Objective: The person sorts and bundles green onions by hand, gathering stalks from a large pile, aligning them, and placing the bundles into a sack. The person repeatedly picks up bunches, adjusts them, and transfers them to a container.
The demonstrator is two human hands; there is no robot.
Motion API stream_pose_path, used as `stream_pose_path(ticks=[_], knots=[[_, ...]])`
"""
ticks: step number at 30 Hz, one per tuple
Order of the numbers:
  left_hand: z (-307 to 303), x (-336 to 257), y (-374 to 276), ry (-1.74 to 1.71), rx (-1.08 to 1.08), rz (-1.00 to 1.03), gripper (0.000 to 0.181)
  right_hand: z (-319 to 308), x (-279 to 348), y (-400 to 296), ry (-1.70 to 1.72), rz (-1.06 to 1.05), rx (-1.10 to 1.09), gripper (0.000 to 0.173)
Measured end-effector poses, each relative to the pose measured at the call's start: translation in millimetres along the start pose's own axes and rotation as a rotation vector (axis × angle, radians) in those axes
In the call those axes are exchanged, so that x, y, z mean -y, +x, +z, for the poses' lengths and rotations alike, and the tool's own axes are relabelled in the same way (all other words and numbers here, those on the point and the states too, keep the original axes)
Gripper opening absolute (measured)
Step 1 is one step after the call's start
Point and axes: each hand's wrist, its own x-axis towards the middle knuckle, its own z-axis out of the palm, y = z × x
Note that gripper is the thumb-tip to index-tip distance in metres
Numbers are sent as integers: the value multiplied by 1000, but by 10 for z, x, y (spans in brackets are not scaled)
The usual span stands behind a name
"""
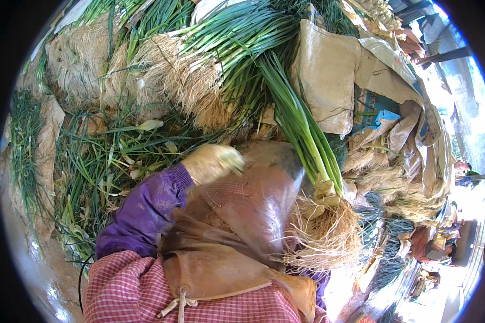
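My left hand (215, 162), in a pale, soiled glove with a purple sleeve behind it, hangs over the left part of my lap. It is motion-blurred, its fingers look curled, and whether anything is in them is unclear. My right hand (325, 195), gloved too, is wrapped round the lower stems of a bunch of green onions (313, 147) at the right of my lap. The bunch's long pale roots (333, 238) spread toward me and cover the right wrist; its green leaves point away. A brown, translucent plastic apron (222, 268) covers my lap over checked red cloth.
Rooted green onions (202, 76) are heaped ahead. Loose leaves and trimmings (93, 161) litter the ground at left. A beige sack (327, 76) lies at upper right, near more roots (400, 189). Another person (428, 246) is farther off at the right.
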Motion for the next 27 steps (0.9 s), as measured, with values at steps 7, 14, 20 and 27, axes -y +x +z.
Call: stream_pose_path(ticks=[7,14,20,27], knots=[[451,71,175,-521,-18,-22,50,254,166,91,-116,16,98,53],[610,-989,1054,-1397,75,85,46,150,754,-336,-1453,-31,299,57],[80,-2148,1851,-1115,73,365,42,-876,1359,-1035,-2157,-531,-593,55],[-363,-3127,2686,-1044,-49,606,39,-2244,784,-962,-744,-398,-1025,63]])
